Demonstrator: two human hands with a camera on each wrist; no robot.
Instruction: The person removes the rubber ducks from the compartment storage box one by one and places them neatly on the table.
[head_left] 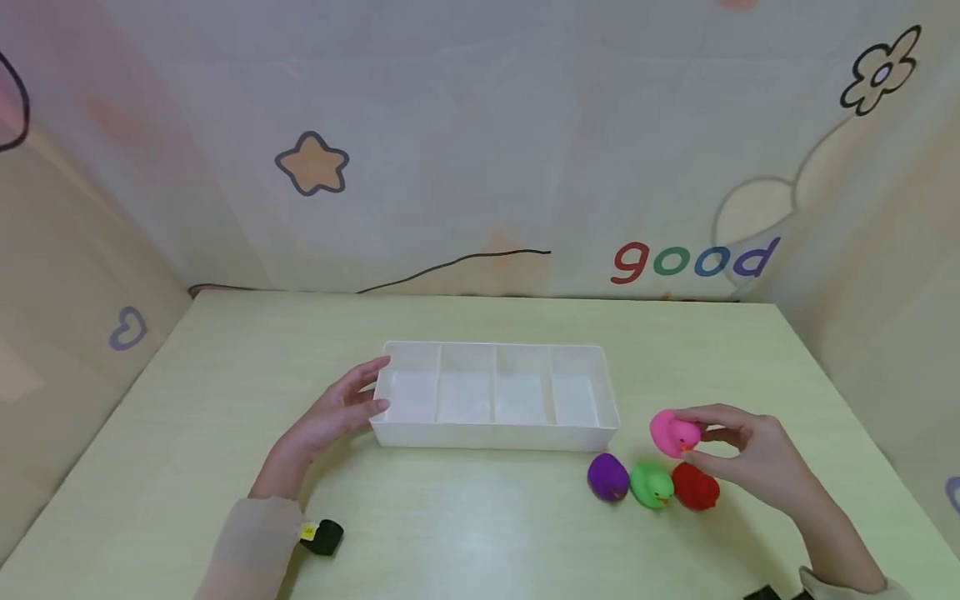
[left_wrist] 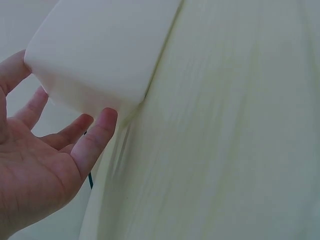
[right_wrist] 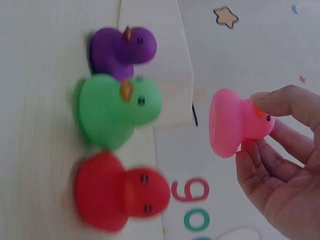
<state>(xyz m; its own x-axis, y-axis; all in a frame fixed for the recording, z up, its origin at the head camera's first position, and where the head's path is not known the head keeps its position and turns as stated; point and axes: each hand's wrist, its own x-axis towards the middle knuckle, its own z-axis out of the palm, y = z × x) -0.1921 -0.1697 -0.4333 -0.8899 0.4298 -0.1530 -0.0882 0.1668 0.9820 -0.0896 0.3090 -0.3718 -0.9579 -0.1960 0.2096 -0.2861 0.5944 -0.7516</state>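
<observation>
My right hand [head_left: 757,450] pinches a pink rubber duck [head_left: 671,433] between thumb and fingers. In the right wrist view the duck is held clear of the table, its flat base turned toward the other ducks. Close by on the table stand a purple duck [head_left: 608,477], a green duck [head_left: 652,484] and a red duck [head_left: 696,487] in a row. My left hand [head_left: 337,412] rests with spread fingers against the left end of a white tray [head_left: 495,437] with several compartments. The left wrist view has its thumb and fingertips at the tray's end wall [left_wrist: 85,92].
The pale table [head_left: 480,533] ends at a printed cloth backdrop [head_left: 480,167], with cloth sides left and right. The row of ducks stands near the tray's front right corner. A black wrist device [head_left: 324,537] sits by the left sleeve.
</observation>
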